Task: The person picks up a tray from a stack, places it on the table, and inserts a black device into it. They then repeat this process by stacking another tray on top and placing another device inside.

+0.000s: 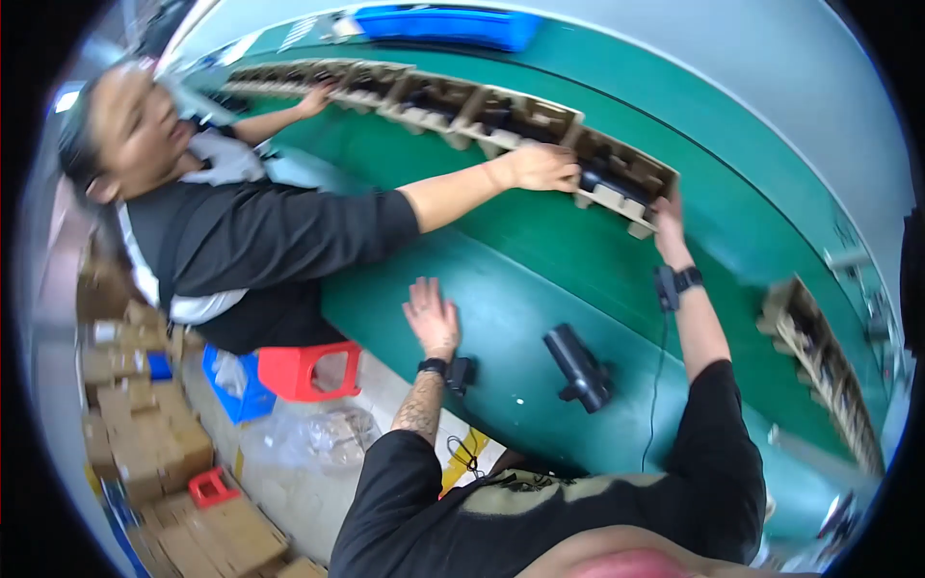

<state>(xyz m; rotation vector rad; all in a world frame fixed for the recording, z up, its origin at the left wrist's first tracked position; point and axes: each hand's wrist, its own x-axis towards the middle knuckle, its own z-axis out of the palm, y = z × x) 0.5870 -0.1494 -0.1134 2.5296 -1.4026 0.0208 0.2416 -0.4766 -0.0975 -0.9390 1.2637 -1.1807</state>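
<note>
My left hand lies flat on the green workbench, fingers spread, holding nothing. At the far side my right hand grips the right end of a cardboard tray. Black parts sit inside that tray, among them a cylinder; their exact kind is hard to make out. A co-worker's hand is at the left end of the same tray. Between my arms, a black cylindrical body with a short side stub lies on the bench. Each of my wrists carries a black strapped device.
More cardboard trays of black parts line up to the left, and another row stands at right. A blue bin sits behind. The co-worker leans in from the left, near red and blue stools. Cardboard boxes cover the floor.
</note>
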